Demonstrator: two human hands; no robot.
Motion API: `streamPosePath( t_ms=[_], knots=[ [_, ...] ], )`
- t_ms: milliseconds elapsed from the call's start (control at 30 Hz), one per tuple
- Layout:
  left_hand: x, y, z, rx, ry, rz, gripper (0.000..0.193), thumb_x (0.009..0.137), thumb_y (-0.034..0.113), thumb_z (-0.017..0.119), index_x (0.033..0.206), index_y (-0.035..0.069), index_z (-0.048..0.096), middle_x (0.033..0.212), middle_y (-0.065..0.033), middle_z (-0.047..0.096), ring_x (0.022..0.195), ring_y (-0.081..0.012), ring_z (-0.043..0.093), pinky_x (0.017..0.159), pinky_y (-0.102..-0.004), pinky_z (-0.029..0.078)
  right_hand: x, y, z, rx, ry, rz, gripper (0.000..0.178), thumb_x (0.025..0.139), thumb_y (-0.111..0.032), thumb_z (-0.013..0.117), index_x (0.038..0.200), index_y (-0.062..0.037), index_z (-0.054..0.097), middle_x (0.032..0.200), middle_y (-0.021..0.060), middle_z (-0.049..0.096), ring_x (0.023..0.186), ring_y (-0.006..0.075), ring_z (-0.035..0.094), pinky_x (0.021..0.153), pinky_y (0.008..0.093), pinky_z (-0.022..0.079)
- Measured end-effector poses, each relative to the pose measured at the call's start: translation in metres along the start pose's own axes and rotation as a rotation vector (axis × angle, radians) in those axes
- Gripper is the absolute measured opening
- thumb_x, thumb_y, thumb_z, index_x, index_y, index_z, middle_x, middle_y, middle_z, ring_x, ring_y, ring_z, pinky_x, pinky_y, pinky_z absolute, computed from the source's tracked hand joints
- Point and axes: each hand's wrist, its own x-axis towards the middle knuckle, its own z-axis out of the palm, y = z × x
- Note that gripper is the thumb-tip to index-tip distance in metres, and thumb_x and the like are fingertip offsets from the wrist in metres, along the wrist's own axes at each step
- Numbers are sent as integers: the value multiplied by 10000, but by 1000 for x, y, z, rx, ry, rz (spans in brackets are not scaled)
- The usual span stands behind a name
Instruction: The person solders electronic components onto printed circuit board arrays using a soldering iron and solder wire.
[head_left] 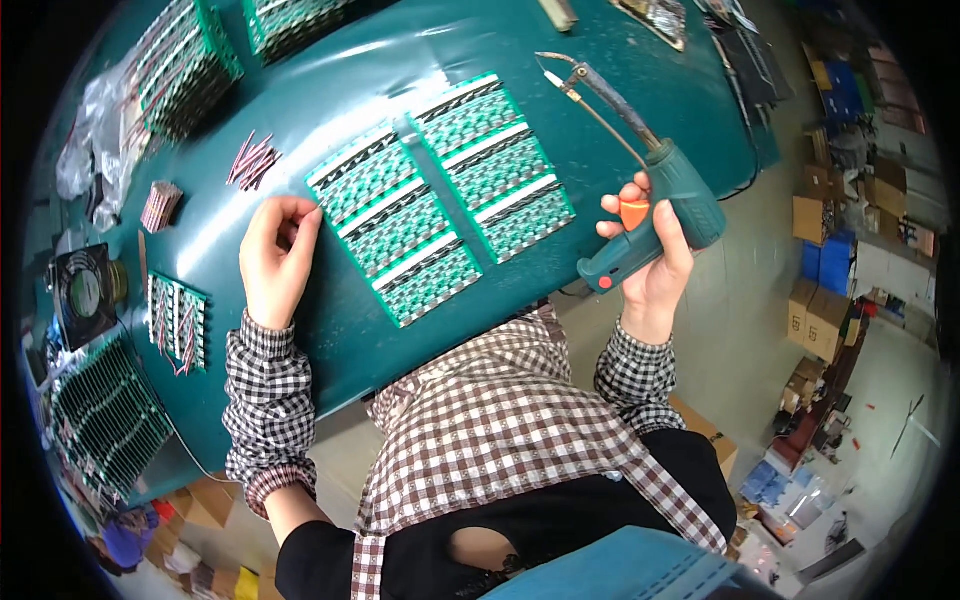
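Observation:
My right hand [655,270] grips a green soldering gun [685,195] with an orange trigger, its metal tip and wire feed tube pointing up and to the left, above the table. Two green circuit board panels lie side by side in the middle: a left panel [395,230] and a right panel [495,165], both filled with rows of small parts. My left hand [280,255] is closed in a pinch at the left panel's upper left edge. Whatever its fingertips hold, if anything, is too small to make out. A loose pile of short red and white wires [253,162] lies just beyond this hand.
A bundle of wires [161,206], a small board with wires attached [178,320] and a black fan [85,295] stand at the left. Stacked panels [185,75] rise at the far left. A green rack [110,415] sits near the left corner. Cardboard boxes [820,315] stand at right.

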Motion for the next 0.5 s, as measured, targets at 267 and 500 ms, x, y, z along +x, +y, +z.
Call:
streamPosePath(
  t_ms=[267, 500],
  knots=[
    [12, -13, 13, -232, 101, -32, 69, 853, 56, 625, 891, 20, 581, 741, 56, 516, 624, -8, 430, 563, -147, 358, 23, -8, -29, 214, 146, -38, 363, 903, -327, 549, 1084, -13, 540, 944, 86, 610, 868, 221, 623, 674, 354, 544],
    [0, -12, 7, -244, 130, 35, 62, 833, 24, 630, 843, 14, 570, 766, 31, 501, 616, -15, 420, 550, -154, 349, 20, -17, -6, 246, 55, 78, 375, 911, -357, 528, 1077, -21, 540, 923, 68, 620, 837, 201, 626, 633, 327, 544]
  ],
)
